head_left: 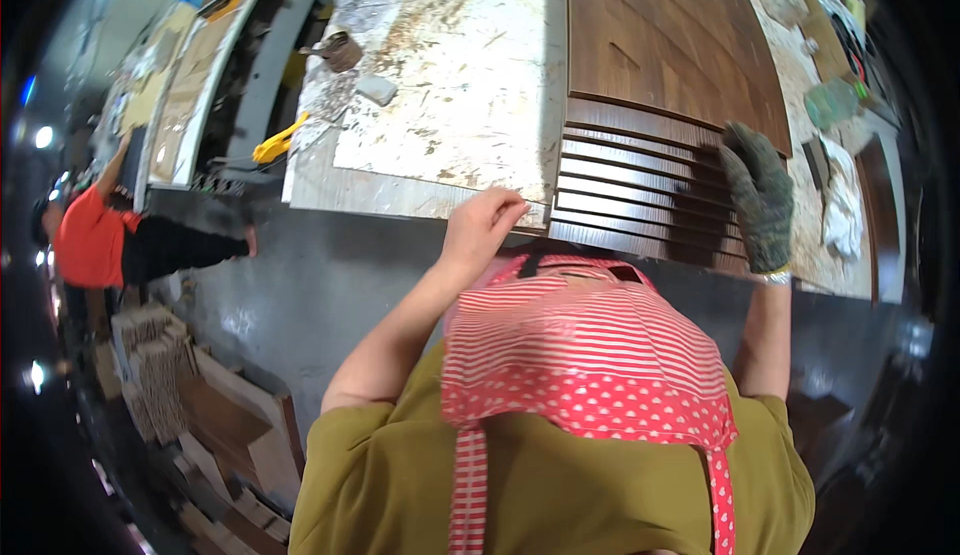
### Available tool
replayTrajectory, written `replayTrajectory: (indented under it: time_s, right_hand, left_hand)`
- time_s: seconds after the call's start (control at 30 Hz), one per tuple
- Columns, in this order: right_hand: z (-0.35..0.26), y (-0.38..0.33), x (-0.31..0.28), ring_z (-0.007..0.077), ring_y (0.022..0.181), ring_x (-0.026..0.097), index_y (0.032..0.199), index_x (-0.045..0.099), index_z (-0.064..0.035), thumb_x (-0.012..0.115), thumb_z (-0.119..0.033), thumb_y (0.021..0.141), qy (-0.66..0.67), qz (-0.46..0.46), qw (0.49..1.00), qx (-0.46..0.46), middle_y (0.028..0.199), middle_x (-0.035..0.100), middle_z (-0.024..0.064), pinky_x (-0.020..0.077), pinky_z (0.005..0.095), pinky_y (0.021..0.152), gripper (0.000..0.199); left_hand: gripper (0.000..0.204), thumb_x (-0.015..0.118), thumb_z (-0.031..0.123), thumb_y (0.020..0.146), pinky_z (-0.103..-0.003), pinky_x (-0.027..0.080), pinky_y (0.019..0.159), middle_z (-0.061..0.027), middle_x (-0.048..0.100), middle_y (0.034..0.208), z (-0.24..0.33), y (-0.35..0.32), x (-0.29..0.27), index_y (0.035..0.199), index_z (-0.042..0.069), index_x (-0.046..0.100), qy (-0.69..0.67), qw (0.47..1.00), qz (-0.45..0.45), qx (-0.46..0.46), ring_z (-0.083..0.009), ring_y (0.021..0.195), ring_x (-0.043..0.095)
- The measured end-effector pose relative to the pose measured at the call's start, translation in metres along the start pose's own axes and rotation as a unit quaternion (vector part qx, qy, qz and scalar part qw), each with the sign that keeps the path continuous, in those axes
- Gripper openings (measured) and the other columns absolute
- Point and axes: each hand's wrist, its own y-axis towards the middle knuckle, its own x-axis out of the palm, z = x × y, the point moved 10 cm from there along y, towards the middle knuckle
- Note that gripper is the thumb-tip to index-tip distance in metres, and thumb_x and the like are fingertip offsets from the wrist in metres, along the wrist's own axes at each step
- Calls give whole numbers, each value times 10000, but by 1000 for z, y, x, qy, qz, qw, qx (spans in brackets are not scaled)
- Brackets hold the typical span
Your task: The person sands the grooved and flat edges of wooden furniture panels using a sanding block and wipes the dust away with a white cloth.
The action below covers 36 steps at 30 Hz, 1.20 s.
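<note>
- Two hands work a stack of dark walnut-coloured grooved panels (pixel 640 195) at the near edge of a glue-spattered workbench (pixel 450 85), seen from above over a red-and-white apron (pixel 590 355).
- At 12 o'clock from the apron, the bare left hand (pixel 483 227) curls its fingers onto the stack's left corner, fingertips pinching the panel edge where it meets the pale board (pixel 440 105) beside it.
- At 2 o'clock, the right hand (pixel 760 200), in a grey knit glove, lies flat and spread on the stack's right end, palm down on the slats.
- Beyond the stack, at 12 o'clock on the bench, lies a larger brown veneered panel (pixel 670 35) with a chevron grain.
- Judging from the grip, squaring the stack well means keeping the gloved palm pressing down while the bare fingertips nudge the corner flush, with even pressure so the thin slats do not slip or chip.
- A yellow tool (pixel 278 141) rests off the bench's left edge at 10 o'clock, near a small grey block (pixel 377 89) and a dark tin (pixel 343 51).
- At 9 o'clock a co-worker in an orange top (pixel 90 240) bends over another bench; offcuts (pixel 215 405) pile on the floor at 8 o'clock.
</note>
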Motion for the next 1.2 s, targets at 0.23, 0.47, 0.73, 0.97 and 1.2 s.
replayTrajectory:
  time_s: [0.23,0.47,0.73,0.97,1.2]
  right_hand:
    - [-4,-23,21,229,1002,659,1153,659,-16,701,-126,877,-25,47,992,111,1065,689,133,513,334,876,300]
    - [150,-96,-90,252,1065,662,1175,638,-18,684,-156,879,-15,168,937,307,1086,689,159,517,350,892,330]
    - [317,-23,-148,357,1031,632,1207,619,-62,635,-296,884,-325,-81,916,222,1125,660,192,498,410,902,399]
    - [394,10,-161,373,1177,568,1323,519,-95,705,-469,776,-405,-142,853,298,1327,555,191,458,443,993,688]
    - [348,39,-153,356,1162,597,1308,535,-90,723,-522,745,-453,-173,844,231,1276,604,193,479,460,964,734]
  left_hand:
    - [173,716,230,829,-399,502,648,-113,653,789,40,59,24,840,64,669,92,963,-77,241,-312,731,635]
    - [124,687,174,847,-395,484,655,-108,643,801,36,52,31,840,55,653,91,965,-103,223,-302,744,626]
    - [48,661,76,861,-385,476,669,-115,629,813,62,37,28,858,38,631,210,961,-36,175,-309,755,615]
    - [58,642,54,878,-380,477,684,-146,627,846,55,29,30,925,22,629,280,952,-22,118,-343,766,608]
    - [114,589,55,931,-330,502,766,-126,691,953,99,75,-33,991,-12,659,200,977,67,-5,-261,840,664]
